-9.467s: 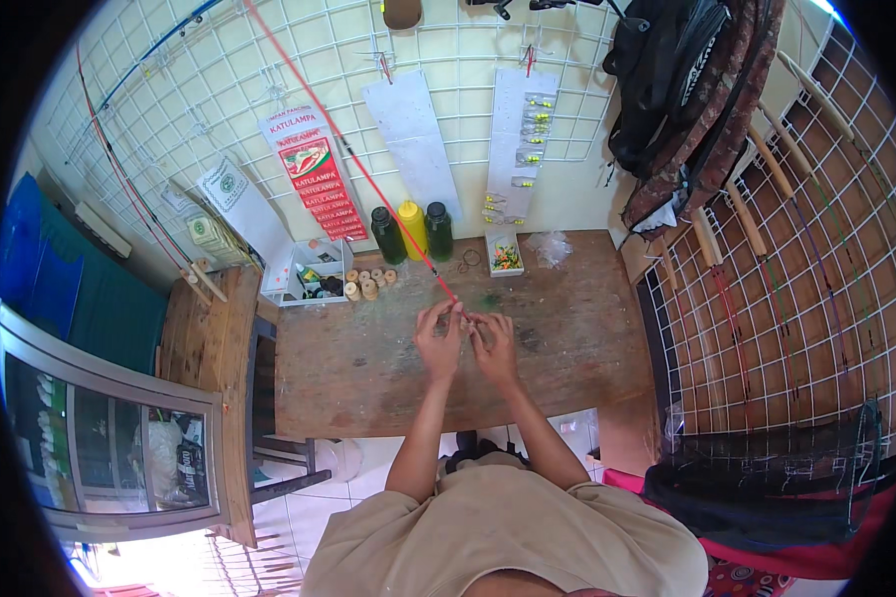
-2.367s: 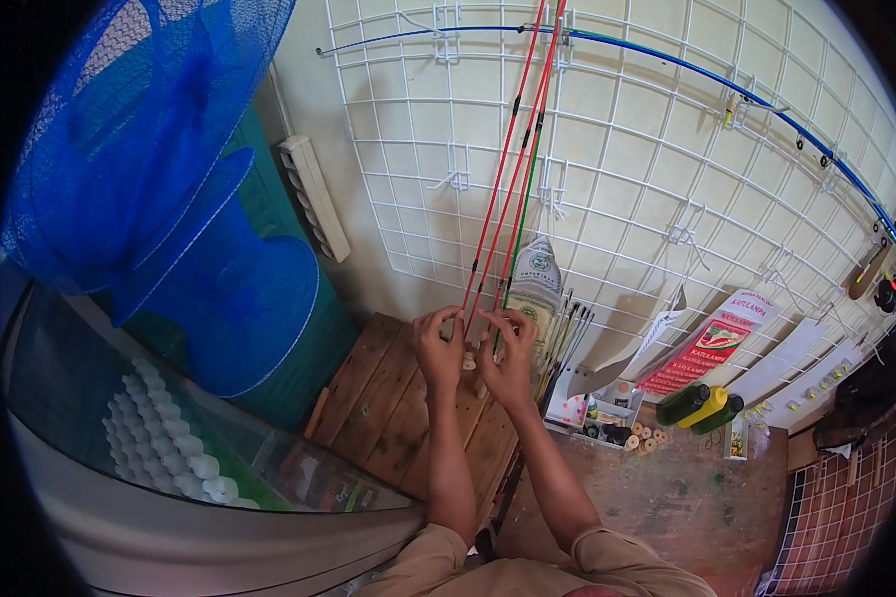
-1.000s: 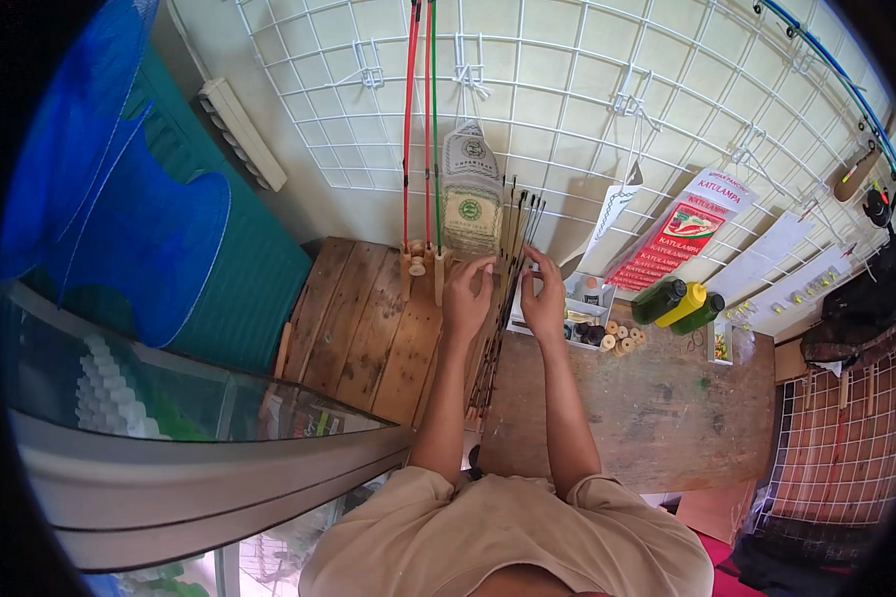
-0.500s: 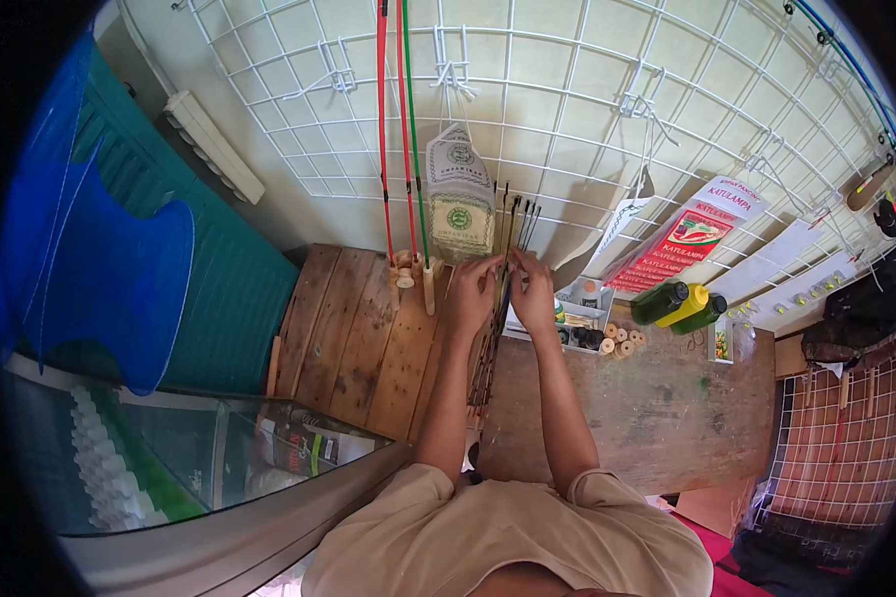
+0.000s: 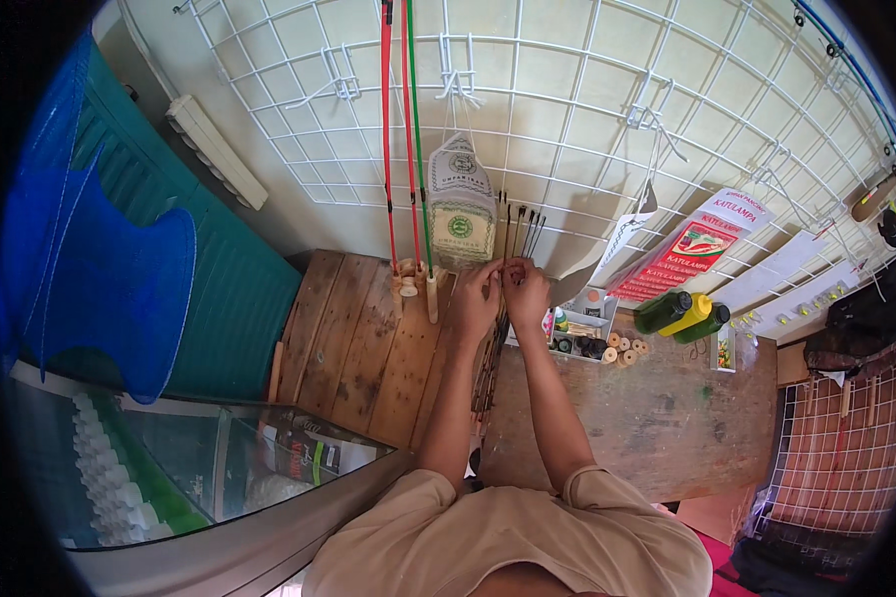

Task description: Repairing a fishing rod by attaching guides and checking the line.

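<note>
While hands (image 5: 477,301) (image 5: 526,296) touch rods (image 5: 488,368): scuffed tabletop (image 5: 632,423), gridded wall (image 5: 558,109).

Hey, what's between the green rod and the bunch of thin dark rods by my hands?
In the head view, pale packaging hangs between the green rod and the thin dark rods; lower down, your left hand is between them.

Plank bench (image 5: 353,348), left: knotted brown wood; bears wooden handles (image 5: 432,294) of red and green rods (image 5: 387,149) near rear edge. Table (image 5: 607,428), right: scuffed brown wood; carries white divided tray (image 5: 594,320), pale spools (image 5: 624,348), two dark-green bottles (image 5: 662,312), yellow bottle (image 5: 687,316) between, small white box (image 5: 714,348).
</note>
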{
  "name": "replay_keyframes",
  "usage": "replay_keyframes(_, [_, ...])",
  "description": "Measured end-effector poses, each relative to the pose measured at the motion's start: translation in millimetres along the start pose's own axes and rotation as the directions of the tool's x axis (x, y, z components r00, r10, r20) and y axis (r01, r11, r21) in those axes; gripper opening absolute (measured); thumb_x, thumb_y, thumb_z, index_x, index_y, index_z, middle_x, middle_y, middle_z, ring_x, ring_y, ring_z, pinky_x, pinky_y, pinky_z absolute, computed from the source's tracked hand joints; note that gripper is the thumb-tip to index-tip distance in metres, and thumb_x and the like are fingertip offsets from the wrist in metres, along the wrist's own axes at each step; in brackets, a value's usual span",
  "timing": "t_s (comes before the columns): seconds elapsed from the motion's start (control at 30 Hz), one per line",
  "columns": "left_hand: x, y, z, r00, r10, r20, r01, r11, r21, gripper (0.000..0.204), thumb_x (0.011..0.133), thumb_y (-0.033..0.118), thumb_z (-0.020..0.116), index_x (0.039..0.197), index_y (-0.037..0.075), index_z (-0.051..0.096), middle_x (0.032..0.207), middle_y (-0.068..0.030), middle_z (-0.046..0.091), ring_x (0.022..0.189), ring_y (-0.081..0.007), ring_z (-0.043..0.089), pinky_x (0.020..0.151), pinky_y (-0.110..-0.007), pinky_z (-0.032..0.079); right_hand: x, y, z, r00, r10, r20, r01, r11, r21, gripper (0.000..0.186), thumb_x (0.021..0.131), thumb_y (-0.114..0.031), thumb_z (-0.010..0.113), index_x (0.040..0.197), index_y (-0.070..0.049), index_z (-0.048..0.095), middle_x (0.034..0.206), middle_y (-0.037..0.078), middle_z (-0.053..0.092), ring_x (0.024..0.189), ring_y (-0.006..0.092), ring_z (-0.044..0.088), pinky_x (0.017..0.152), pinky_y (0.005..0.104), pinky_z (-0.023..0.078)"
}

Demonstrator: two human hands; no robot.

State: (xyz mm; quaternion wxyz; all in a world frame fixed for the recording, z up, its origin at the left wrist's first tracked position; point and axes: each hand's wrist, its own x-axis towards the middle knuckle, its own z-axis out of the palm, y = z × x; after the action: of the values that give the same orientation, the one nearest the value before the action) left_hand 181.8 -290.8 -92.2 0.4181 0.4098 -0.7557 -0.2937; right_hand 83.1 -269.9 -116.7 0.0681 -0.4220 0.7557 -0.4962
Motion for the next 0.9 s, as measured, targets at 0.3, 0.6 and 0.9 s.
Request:
replay_keyframes(0.3, [-1, -3, -1, 0.999, -0.002, 0.034, 0.002, 1.000, 0.002, 0.033, 0.084, 0.004, 0.052, 0.116, 0.006, 0.061, 0.104, -0.0151, 0.064, 0.096, -0.0324, 0.058, 0.087, -0.039, 0.046, -10, -7, 2, 0.992, -0.057, -0.116, 0.056, 0.998, -0.013, 0.019, 0.079, -0.012, 0.065, 0.096, -0.005, 0.068, 0.081, 0.012, 0.068, 0.074, 0.0268, 0.066, 0.070, 0.0368, 0.050])
replay_keyframes(0.6, [2, -15, -2, 0.999, 0.027, 0.017, -0.028, 1.000, 0.004, 0.033, 0.083, 0.003, 0.053, 0.113, 0.008, 0.064, 0.098, -0.0140, 0.066, 0.092, -0.0317, 0.060, 0.082, -0.038, 0.048, -3, 7, 1, 0.998, 0.032, 0.044, -0.039, 0.987, 0.155, 0.018, 0.080, -0.011, 0.062, 0.096, -0.006, 0.068, 0.087, 0.015, 0.066, 0.078, 0.0301, 0.062, 0.072, 0.0384, 0.049])
replay_keyframes(0.9, [-5, -1, -13, 0.994, 0.044, 0.098, -0.042, 0.999, -0.031, 0.028, 0.085, 0.008, 0.055, 0.111, 0.008, 0.065, 0.102, -0.0137, 0.066, 0.096, -0.0311, 0.059, 0.085, -0.038, 0.047, -10, 9, -10, 0.993, -0.121, -0.007, 0.120, 0.982, 0.147, 0.015, 0.078, -0.009, 0.068, 0.090, -0.001, 0.069, 0.075, 0.011, 0.069, 0.065, 0.0169, 0.066, 0.063, 0.0297, 0.050])
